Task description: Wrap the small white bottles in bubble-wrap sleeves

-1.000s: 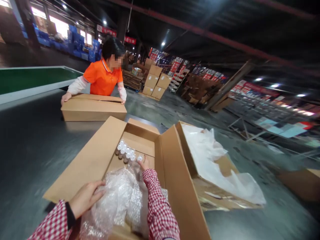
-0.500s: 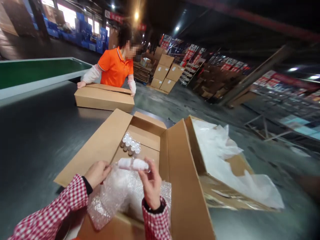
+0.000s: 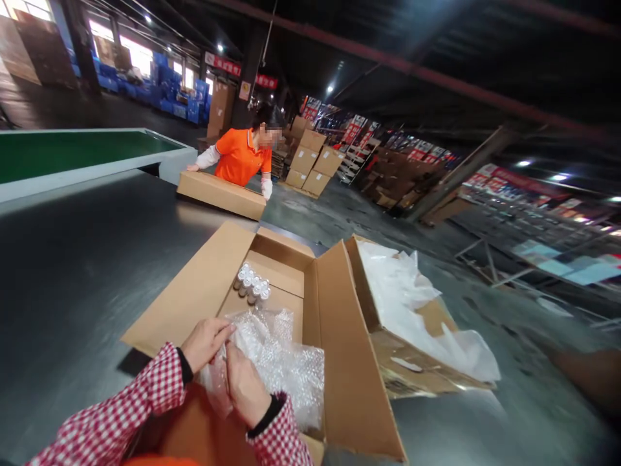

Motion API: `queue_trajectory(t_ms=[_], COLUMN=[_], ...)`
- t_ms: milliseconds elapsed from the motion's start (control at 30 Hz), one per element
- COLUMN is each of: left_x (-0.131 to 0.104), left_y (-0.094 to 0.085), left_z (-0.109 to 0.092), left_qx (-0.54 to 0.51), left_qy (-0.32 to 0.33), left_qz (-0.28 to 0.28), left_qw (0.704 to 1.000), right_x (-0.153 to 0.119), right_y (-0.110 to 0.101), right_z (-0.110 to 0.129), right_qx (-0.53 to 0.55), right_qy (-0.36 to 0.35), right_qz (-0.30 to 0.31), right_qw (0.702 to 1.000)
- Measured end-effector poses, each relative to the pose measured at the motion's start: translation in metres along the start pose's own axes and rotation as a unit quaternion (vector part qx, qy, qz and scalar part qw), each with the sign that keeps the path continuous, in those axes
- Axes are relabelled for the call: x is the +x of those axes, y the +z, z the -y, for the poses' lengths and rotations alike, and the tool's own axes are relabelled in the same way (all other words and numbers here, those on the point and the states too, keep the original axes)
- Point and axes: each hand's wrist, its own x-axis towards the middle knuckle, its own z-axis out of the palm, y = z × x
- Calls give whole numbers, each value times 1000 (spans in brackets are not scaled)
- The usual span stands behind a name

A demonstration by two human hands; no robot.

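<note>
A dim warehouse fills the upper half of the frame, with stacked cartons (image 3: 310,162), red banners and ceiling lamps in the distance. A dark grey metal worktable (image 3: 72,259) spreads across the left and centre, and a green conveyor belt (image 3: 72,149) runs along the upper left.

Low in the centre lies an open cardboard box (image 3: 194,298), its long flaps spread to either side. At its far end, near the middle of the frame, a cluster of small white-capped bottles (image 3: 252,285) stands upright. The near end holds a sheet of bubble wrap (image 3: 281,362).

The left hand (image 3: 206,342) and the right hand (image 3: 245,385), both in red-checked sleeves, meet at the lower centre, touching each other. Both are closed on the near left edge of the bubble wrap, fingers pinching the plastic.

Just right of the box, touching its flap, a second carton (image 3: 417,369) is lined with a white plastic bag (image 3: 402,291).

At the upper centre a person in an orange shirt (image 3: 240,162) leans both hands on a closed flat carton (image 3: 220,194) at the far edge of the table.
</note>
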Motion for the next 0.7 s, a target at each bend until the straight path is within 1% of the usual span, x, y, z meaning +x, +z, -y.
queue_trajectory(t_ms=[67, 100, 167, 200, 233, 267, 300, 367, 433, 467, 533, 567, 633, 667, 700], left_x=[-4, -5, -7, -7, -7, -7, -7, -8, -11, -13, -20, -23, -30, -33, -34], left_y=[-1, -2, -7, -9, -11, -12, -12, -10, -10, -13, -25, -34, -54, -64, -71], left_z=[-1, -2, -6, -9, -13, -18, -23, -34, -43, -47, -50, -48, -40, -34, -27], left_qx=[-41, -63, -106, -126, -147, -167, -186, -219, -241, -250, -252, -234, -157, -116, -92], left_qy=[-7, -11, -15, -16, -16, -17, -18, -20, -21, -19, -12, -6, 4, 2, -4], left_qz=[0, -5, -20, -27, -33, -36, -36, -29, -20, -16, -10, -21, -66, -81, -71], left_qw=[999, 998, 994, 992, 989, 985, 982, 975, 970, 968, 968, 972, 985, 990, 993], right_x=[-8, -13, -22, -25, -27, -27, -24, -14, -2, 4, 10, 11, 9, 7, 5], right_y=[-9, -17, -31, -36, -38, -37, -33, -17, 1, 8, 16, 16, 11, 7, 3], right_z=[9, 11, 8, 3, -5, -13, -22, -35, -41, -41, -40, -38, -36, -35, -34], right_qx=[10, 27, 78, 106, 133, 163, 196, 261, 306, 319, 337, 348, 367, 370, 373], right_qy=[-24, -32, -35, -30, -23, -14, -5, 13, 25, 34, 60, 75, 102, 112, 118], right_qz=[9, -8, -89, -136, -165, -168, -148, -87, -54, -54, -70, -85, -121, -128, -120], right_qw=[1000, 999, 992, 985, 977, 972, 969, 961, 950, 946, 937, 931, 917, 913, 912])
